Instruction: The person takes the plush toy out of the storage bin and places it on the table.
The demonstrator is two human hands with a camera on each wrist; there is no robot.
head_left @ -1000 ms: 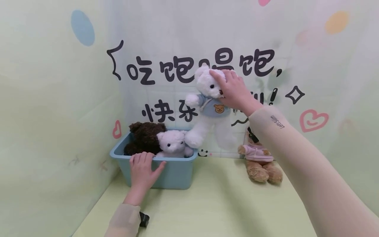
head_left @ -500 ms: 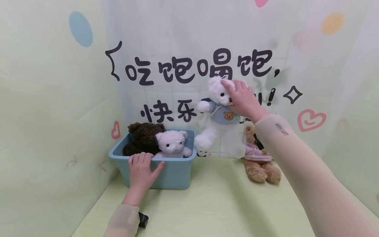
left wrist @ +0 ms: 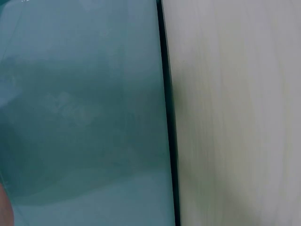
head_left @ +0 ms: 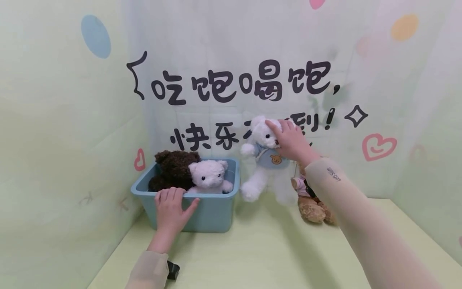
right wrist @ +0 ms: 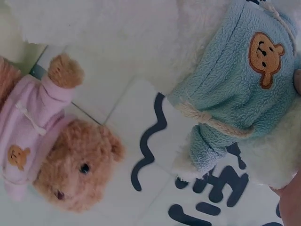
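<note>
White plush fills the right hand (head_left: pixel 293 138): its fingers are bent over the head of a white bear (head_left: pixel 268 158) in a pale blue hoodie (right wrist: pixel 228 80), wrapped around it so that part of the face is hidden. The bear hangs roughly upright, legs down — a hold at the top that presumably suits a limp body and leaves the limbs free. It is just to the right of the blue-green bin (head_left: pixel 213 212), between that and a brown bear (head_left: pixel 311 208) in a pink hoodie (right wrist: pixel 16 134); whether its feet touch the table (head_left: pixel 252 257) cannot be told. The left hand (head_left: pixel 171 210) has its fingers hooked over the bin's near rim and its thumb spread against the outer wall, probably to steady the bin; the left wrist view shows little beyond that wall and the table. Inside, a dark brown plush (head_left: pixel 177 164) is at the left, its face not showing, and a second white plush (head_left: pixel 209 174) faces front beside it, head above the rim — packed together, they seem to prop each other up. The brown bear sits at the back of the table, seemingly leaning on the printed backdrop (head_left: pixel 223 48), and the right sleeve (head_left: pixel 364 224) covers much of it in the head view.
</note>
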